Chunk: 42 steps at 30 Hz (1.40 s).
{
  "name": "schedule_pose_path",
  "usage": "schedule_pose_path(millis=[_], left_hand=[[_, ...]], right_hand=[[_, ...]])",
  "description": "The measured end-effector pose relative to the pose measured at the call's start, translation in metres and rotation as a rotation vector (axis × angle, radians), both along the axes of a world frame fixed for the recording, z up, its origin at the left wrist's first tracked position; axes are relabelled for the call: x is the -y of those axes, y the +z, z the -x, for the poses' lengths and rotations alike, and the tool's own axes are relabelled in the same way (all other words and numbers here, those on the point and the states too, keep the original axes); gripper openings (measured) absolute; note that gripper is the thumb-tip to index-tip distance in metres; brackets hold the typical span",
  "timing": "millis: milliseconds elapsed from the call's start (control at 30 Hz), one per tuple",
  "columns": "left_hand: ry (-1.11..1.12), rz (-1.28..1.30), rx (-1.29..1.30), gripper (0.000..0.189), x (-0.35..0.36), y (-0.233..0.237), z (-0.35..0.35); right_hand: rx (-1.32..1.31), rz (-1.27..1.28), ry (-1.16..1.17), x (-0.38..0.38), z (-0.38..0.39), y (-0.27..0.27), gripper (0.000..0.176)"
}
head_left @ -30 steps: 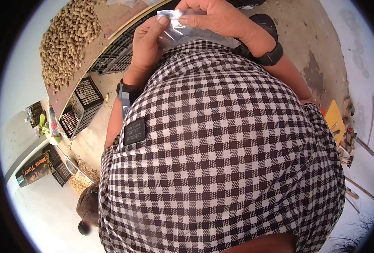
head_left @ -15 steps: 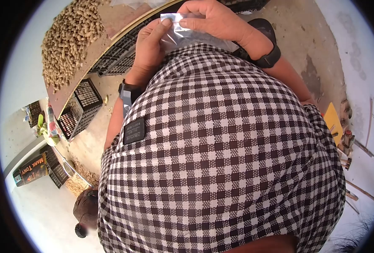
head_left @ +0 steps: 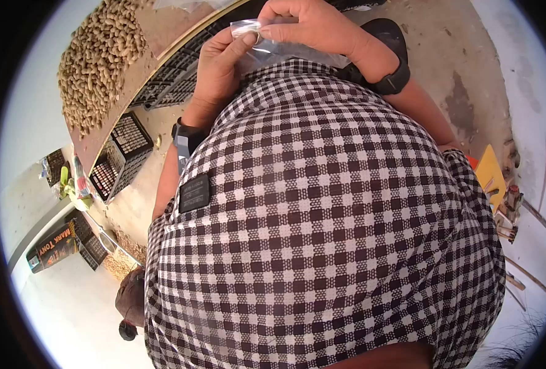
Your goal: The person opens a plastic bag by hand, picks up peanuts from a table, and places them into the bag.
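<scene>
A clear plastic bag (head_left: pixel 279 54), which looks like a zip bag, is stretched between my hands at the top of the view. My left hand (head_left: pixel 219 69) pinches its upper edge, thumb on the front. Beside it, my right hand (head_left: pixel 315 29) grips the same edge between thumb and fingers, and the two thumb tips almost meet. The lower part of the bag rests near my checkered shirt (head_left: pixel 310 184). No contents can be made out in the bag.
Left of my hands, a heap of peanuts (head_left: pixel 100 61) lies on a brown tabletop (head_left: pixel 168 27). Black plastic crates (head_left: pixel 125 154) stand below its edge. A printed box (head_left: pixel 54 246) is at the lower left. A yellow sheet (head_left: pixel 489 175) and sticks (head_left: pixel 531 277) are at the right.
My left thumb has slid right along the bag's edge, closer to my right thumb. The bag's top has tilted slightly, and the view has shifted a little.
</scene>
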<state>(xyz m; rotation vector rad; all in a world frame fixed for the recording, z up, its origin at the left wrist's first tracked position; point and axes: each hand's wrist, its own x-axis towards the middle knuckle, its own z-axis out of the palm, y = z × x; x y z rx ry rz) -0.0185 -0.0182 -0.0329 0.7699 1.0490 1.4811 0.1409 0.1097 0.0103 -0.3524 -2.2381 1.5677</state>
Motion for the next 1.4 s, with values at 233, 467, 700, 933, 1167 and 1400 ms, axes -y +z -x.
schedule_pose_path(millis=[233,467,700,933,1167,1400], left_hand=[[-0.009,-0.004,0.005,0.021,-0.002,-0.008,0.004],[-0.057,0.007,0.049,0.020,-0.009,-0.005,-0.005],[0.019,0.011,-0.005,0.017,-0.018,-0.003,-0.014],[0.035,-0.023,-0.179,0.011,-0.017,0.005,-0.016],[0.047,-0.037,-0.231,0.013,-0.019,0.006,-0.015],[-0.007,0.038,-0.143,0.017,-0.019,0.003,-0.015]], right_hand=[[-0.061,0.121,0.021,-0.007,0.003,-0.007,0.011],[-0.109,0.037,0.002,-0.013,-0.008,-0.010,0.014],[-0.083,0.080,-0.028,-0.019,-0.016,-0.012,0.016],[-0.060,0.115,0.024,-0.023,-0.017,-0.015,0.019],[-0.034,0.099,0.006,-0.025,-0.019,-0.014,0.019],[0.005,0.057,-0.002,-0.023,-0.021,-0.007,0.016]])
